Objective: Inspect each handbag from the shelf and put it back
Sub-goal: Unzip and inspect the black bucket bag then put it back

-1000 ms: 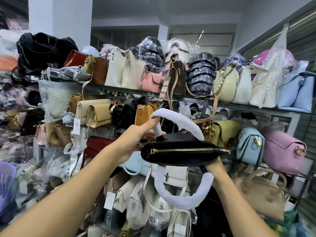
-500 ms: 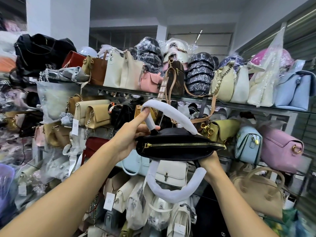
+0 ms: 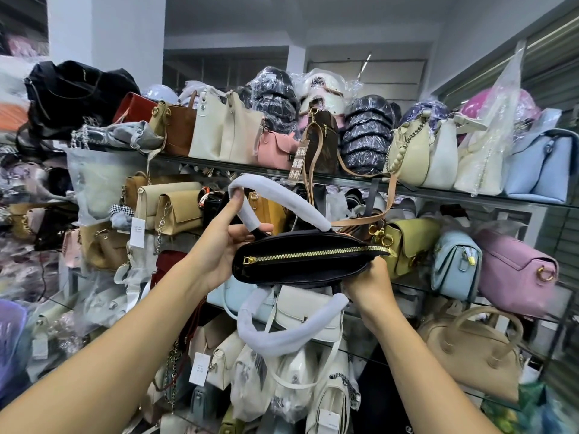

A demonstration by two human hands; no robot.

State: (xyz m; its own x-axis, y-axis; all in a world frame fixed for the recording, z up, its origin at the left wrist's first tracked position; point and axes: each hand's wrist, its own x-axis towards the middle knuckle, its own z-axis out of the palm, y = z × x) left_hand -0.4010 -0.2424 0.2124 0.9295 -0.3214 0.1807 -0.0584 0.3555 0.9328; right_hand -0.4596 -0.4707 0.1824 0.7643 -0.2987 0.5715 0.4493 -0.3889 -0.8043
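Handbag (image 3: 300,261), black, zip closed, held level in front of the shelf (image 3: 438,191): left hand (image 3: 219,249) fingers pinching one wrapped handle (image 3: 275,202), right hand (image 3: 368,285) cupping the far end, fingers hidden; slick wrap could slip and tip it.

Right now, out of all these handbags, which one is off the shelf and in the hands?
The black handbag with the gold zip and white-wrapped handles. The left hand and right hand hold it at either end in front of the shelf; every other bag stays racked.

The black handbag (image 3: 300,261) has risen slightly (toward the shelf).
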